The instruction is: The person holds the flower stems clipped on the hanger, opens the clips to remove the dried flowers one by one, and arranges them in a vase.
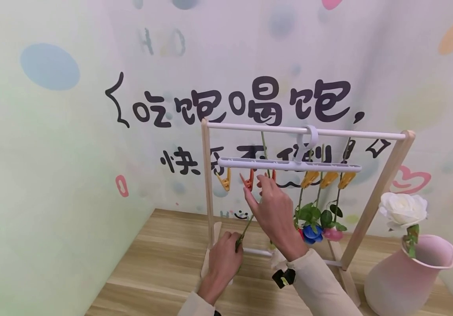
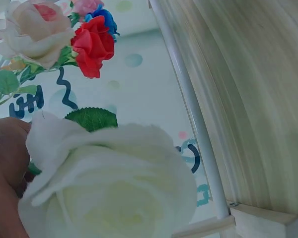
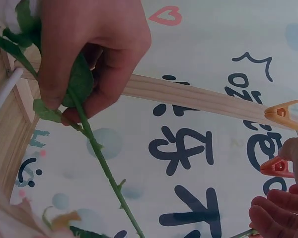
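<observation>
My left hand [image 1: 224, 259] pinches the green stem of a white rose [image 2: 114, 183] just below its bloom, and the stem [image 3: 109, 173] slants upward in the head view. My right hand [image 1: 275, 210] is raised beneath a white clip hanger [image 1: 258, 164]. Its thumb and fingers [image 3: 270, 213] are apart around a red clip [image 3: 277, 167]; whether they touch it I cannot tell. Another red clip is partly hidden behind that hand, near an upright stem [image 1: 264, 147]. A pale pink-white rose [image 2: 37, 34] hangs beside red, blue [image 1: 312, 234] and pink roses.
The hanger hooks over the bar of a wooden rack [image 1: 380, 202]. Yellow clips [image 1: 329, 179] hold the stems at right; another yellow clip [image 1: 224, 181] hangs at the left end. A pink-white vase [image 1: 404, 281] with a white rose [image 1: 403, 210] stands right on the wooden table [image 1: 143, 259].
</observation>
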{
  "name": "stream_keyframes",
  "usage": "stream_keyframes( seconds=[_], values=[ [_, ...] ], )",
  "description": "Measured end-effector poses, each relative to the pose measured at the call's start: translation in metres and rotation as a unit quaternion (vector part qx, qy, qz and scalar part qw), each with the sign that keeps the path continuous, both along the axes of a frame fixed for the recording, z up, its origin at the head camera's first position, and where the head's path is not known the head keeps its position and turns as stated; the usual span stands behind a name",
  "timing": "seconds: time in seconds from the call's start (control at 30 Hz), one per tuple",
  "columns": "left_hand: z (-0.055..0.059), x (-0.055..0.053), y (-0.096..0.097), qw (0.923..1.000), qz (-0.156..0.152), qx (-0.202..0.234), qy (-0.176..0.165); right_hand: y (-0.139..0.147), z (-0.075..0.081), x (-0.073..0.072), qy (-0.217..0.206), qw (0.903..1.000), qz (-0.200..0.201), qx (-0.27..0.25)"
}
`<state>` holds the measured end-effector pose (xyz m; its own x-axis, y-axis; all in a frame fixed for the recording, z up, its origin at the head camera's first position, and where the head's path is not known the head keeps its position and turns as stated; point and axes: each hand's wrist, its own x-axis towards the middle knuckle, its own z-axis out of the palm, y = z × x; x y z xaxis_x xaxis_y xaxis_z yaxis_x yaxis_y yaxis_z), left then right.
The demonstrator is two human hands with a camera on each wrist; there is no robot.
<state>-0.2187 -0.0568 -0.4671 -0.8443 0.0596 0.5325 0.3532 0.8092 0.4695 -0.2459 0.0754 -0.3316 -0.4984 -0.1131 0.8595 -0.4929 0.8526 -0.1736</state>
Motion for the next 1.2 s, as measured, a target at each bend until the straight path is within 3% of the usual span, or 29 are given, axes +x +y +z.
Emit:
stream_keyframes(
  seconds=[0.3,0.7,0.83,1.0,1.2],
  values=[
    [-0.003,0.005,-0.009,0.9995,-0.013,-0.019,-0.022,0.017,-0.001,0.015,0.037,0.9988,-0.003,0.032],
    [-0.008,0.012,-0.014,0.9960,-0.003,-0.089,0.007,0.064,-0.019,0.031,0.059,0.9968,-0.047,0.026],
    [-0.009,0.013,-0.016,0.9944,-0.004,-0.105,0.011,0.080,-0.025,0.040,0.047,0.9972,-0.054,0.023],
    [-0.011,0.014,-0.017,0.9906,-0.009,-0.130,0.040,0.097,-0.034,0.051,0.030,0.9971,-0.069,0.012],
    [-0.015,0.015,-0.016,0.9804,-0.004,-0.182,0.076,0.109,-0.045,0.060,0.016,0.9963,-0.083,0.015]
  ],
)
